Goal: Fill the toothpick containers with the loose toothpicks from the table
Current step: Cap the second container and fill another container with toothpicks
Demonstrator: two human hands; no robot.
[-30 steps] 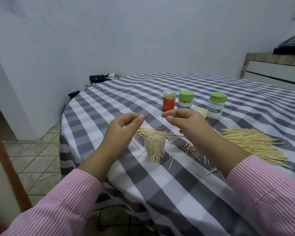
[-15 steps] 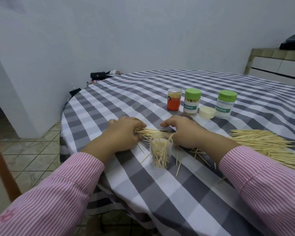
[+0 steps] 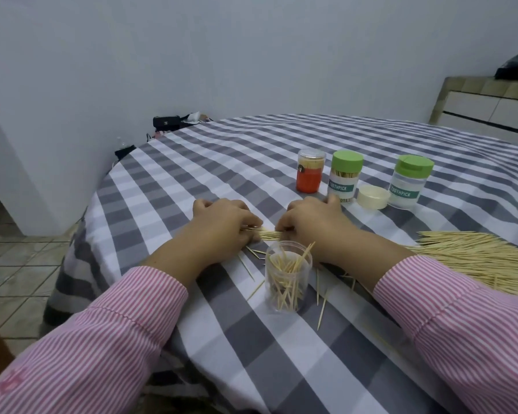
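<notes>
The left hand (image 3: 222,228) and the right hand (image 3: 308,225) rest knuckles-up on the checked tablecloth (image 3: 222,162), fingers curled, each pinching one end of a small bundle of toothpicks (image 3: 269,235) held level between them. This bundle lies just behind the open clear container (image 3: 287,276), which stands upright and is partly filled with toothpicks leaning at mixed angles. Scattered single toothpicks (image 3: 322,312) lie around the base of the container; the large loose pile (image 3: 479,258) lies to its right. Further behind the container stand an orange-labelled jar (image 3: 310,174), two green-capped jars (image 3: 344,180), and a loose cream lid (image 3: 373,197). Likely faults: the bundle may splay on lifting if the pinch is uneven; the leaning sticks may block entry; a wrist may tip the light container.
</notes>
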